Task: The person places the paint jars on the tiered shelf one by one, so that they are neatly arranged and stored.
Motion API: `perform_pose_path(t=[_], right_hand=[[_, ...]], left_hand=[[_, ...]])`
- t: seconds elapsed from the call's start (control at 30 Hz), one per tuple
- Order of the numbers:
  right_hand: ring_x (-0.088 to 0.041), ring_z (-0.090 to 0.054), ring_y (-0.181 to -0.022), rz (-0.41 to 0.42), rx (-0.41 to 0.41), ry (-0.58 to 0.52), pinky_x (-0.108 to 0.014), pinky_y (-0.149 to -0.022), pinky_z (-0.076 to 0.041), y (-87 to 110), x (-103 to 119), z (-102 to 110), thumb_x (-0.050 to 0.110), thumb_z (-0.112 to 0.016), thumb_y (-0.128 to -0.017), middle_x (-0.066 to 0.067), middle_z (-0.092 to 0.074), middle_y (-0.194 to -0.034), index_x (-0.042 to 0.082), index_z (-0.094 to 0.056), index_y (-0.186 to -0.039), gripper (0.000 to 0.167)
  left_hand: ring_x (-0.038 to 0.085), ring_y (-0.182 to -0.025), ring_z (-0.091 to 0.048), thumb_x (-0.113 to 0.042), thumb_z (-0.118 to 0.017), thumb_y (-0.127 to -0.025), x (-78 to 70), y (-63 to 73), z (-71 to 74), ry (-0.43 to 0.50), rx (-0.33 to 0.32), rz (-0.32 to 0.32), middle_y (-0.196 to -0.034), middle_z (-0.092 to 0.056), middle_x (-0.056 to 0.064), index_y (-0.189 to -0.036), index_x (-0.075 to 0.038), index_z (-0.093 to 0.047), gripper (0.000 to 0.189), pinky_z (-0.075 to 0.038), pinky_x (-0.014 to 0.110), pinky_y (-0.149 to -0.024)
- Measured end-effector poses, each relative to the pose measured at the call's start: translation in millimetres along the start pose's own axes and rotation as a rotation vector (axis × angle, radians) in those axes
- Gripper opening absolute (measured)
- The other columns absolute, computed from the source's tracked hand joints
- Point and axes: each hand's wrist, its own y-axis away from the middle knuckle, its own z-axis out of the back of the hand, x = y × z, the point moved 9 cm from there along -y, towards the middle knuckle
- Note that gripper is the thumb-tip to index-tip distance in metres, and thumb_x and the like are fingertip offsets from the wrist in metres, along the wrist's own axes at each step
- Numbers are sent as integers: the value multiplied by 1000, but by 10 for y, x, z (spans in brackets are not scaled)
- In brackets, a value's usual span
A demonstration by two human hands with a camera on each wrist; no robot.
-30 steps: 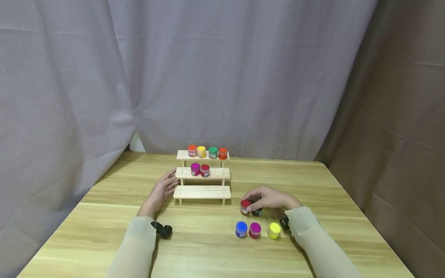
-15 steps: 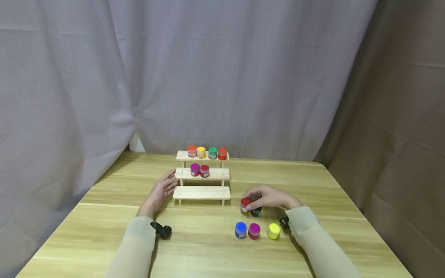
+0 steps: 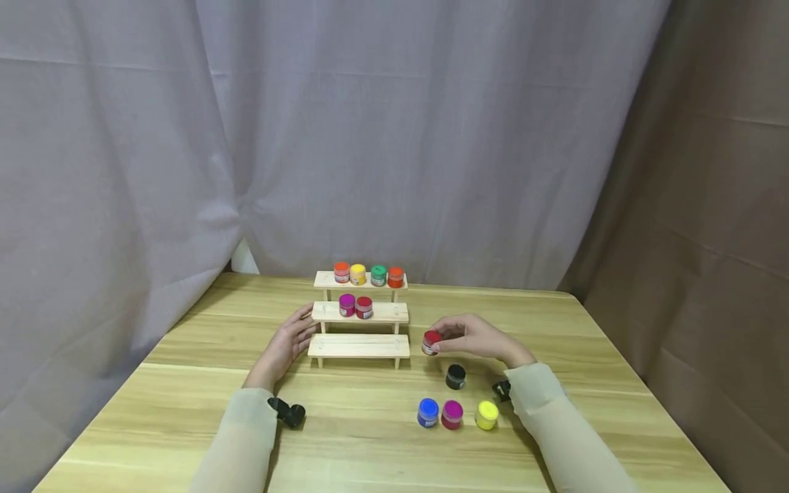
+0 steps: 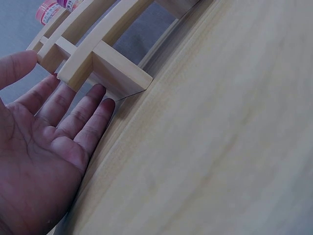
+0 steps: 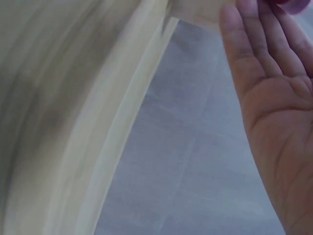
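In the head view my right hand [image 3: 477, 337] pinches a small jar with a dark red lid [image 3: 431, 342], held above the table just right of the wooden three-step stand [image 3: 359, 346]. Only a red edge of that jar shows at the top of the right wrist view. My left hand [image 3: 288, 347] rests at the stand's left side; the left wrist view shows its fingers extended against the step ends [image 4: 73, 73]. On the middle step sit a purple jar [image 3: 347, 305] and a red jar [image 3: 364, 307]. The bottom step bears no jar.
Several jars line the top step, including a yellow one [image 3: 357, 274] and a green one [image 3: 379, 275]. On the table [image 3: 345, 452] stand a black jar [image 3: 455, 376], a blue jar [image 3: 428, 413], a magenta jar [image 3: 452, 415] and a yellow-lidded jar [image 3: 486, 415]. Grey curtains hang behind.
My right hand has lifted the red jar up and away from beside the black jar, which now shows fully. My left hand stays at the stand.
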Motion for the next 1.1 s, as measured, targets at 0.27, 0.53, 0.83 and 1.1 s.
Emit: perform_pose_path(t=[0.27,0.53,0.83,1.1], right_hand=[[-20,-70,-99,56,-75,-12,-34,-86,-57,-162,163,66,29,-76,-92,-1,-74,-107,13,-71,-119,32],[-17,-69,-103,67,-95,13,-36,-92,-55,-354,227,29,34,-77,-89,2,-74,-109,13,-71,-122,39],[-15,-68,-100,50,-152,64,-40,-92,-54,-516,278,8,40,-79,-86,6,-74,-106,16,-72,-120,42],[-15,-68,-98,57,-183,69,-40,-90,-54,-646,335,-39,42,-79,-85,7,-74,-103,16,-73,-118,42]], left_hand=[[33,-145,-33,-21,-40,-107,-1,-30,7,1,-6,-2,-162,-27,17,-162,-14,-21,58,-34,37,-114],[32,-144,-35,-22,-40,-107,9,-12,8,-10,-6,-5,-162,-28,17,-162,-14,-21,59,-41,30,-108],[32,-144,-33,-22,-40,-107,15,-21,10,4,11,-12,-162,-28,17,-162,-13,-20,59,-38,33,-111],[33,-145,-33,-22,-39,-107,21,-13,5,-2,4,-11,-162,-28,18,-162,-12,-20,59,-43,26,-105]])
